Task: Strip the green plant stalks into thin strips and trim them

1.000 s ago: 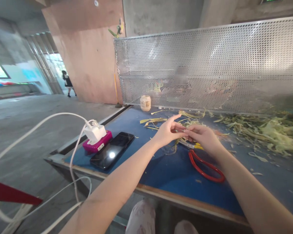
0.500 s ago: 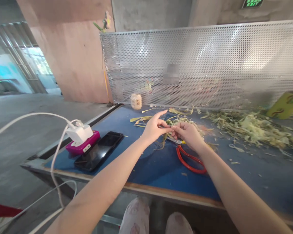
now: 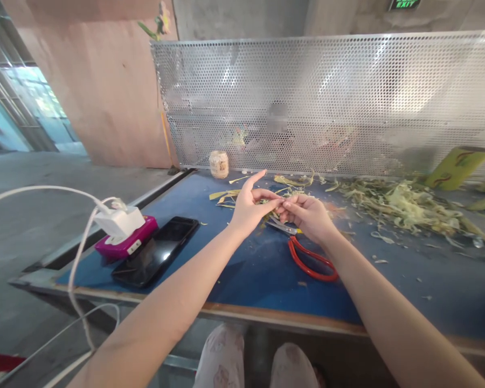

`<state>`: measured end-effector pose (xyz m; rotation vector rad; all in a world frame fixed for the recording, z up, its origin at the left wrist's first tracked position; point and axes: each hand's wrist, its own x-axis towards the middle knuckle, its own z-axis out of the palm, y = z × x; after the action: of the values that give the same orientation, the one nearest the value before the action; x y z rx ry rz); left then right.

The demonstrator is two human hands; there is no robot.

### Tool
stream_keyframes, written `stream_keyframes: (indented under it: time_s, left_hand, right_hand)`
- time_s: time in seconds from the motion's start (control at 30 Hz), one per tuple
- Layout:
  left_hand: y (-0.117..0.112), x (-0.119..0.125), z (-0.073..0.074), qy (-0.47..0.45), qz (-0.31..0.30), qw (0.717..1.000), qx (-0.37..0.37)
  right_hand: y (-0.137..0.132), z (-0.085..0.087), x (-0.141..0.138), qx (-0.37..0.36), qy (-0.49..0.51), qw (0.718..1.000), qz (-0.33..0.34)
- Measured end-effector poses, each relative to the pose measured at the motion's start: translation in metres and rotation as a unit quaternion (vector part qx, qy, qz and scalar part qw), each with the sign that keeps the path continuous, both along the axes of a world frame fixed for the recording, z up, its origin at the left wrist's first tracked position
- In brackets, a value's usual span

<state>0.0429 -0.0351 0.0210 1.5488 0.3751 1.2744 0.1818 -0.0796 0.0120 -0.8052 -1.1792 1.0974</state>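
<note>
From here I can't tell what lies between the fingertips of the left hand (image 3: pixel 246 210) and right hand (image 3: pixel 310 216); the fingers hide it. The right hand partly covers the red-handled shears (image 3: pixel 307 264). Far behind the perforated panel (image 3: pixel 242 70), shapes blur into patches. The marks on the pale cylinder (image 3: pixel 219 165) are too small for me. My view crops the exit sign (image 3: pixel 404 5) at its top and the white cable (image 3: pixel 44 188) at left.

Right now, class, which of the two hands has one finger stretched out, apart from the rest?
The left hand: one finger points up, clear of the others, while the right hand keeps its fingers curled together.
</note>
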Motion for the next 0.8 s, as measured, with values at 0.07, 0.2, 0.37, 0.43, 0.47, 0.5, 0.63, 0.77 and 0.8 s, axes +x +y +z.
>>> stream_keyframes:
  time_s: [0.07,0.2,0.37,0.43,0.47,0.5,0.63,0.77,0.8]
  left_hand:
    - [0.000,0.000,0.001,0.002,0.008,1.000,-0.005]
    - [0.001,0.000,0.001,-0.044,-0.033,0.995,-0.088]
    - [0.002,0.001,0.001,-0.049,-0.090,0.977,-0.185]
    - [0.002,0.000,0.001,-0.047,-0.098,0.981,-0.160]
    - [0.002,0.000,0.001,-0.044,-0.103,0.984,-0.141]
    - [0.002,0.000,0.002,-0.038,-0.109,0.986,-0.118]
    - [0.002,-0.004,0.005,0.005,-0.131,0.990,-0.045]
    - [-0.001,-0.009,0.008,0.037,-0.186,0.982,-0.022]
    - [-0.002,-0.010,0.009,0.049,-0.204,0.977,-0.024]
  right_hand:
    - [0.000,0.000,0.000,0.001,-0.008,1.000,-0.004]
    - [-0.003,0.002,0.000,0.005,-0.006,1.000,0.002]
    - [-0.006,0.003,0.003,0.000,0.002,0.999,0.052]
    - [-0.006,0.004,0.004,0.000,-0.010,0.998,0.055]
    - [-0.006,0.004,0.004,0.000,-0.018,0.998,0.052]
    - [-0.007,0.005,0.005,-0.002,-0.028,0.998,0.048]
    - [-0.010,0.010,0.006,-0.016,-0.057,0.996,0.071]
    - [-0.014,0.012,0.008,-0.034,-0.072,0.987,0.140]
    - [-0.014,0.012,0.009,-0.040,-0.075,0.984,0.158]
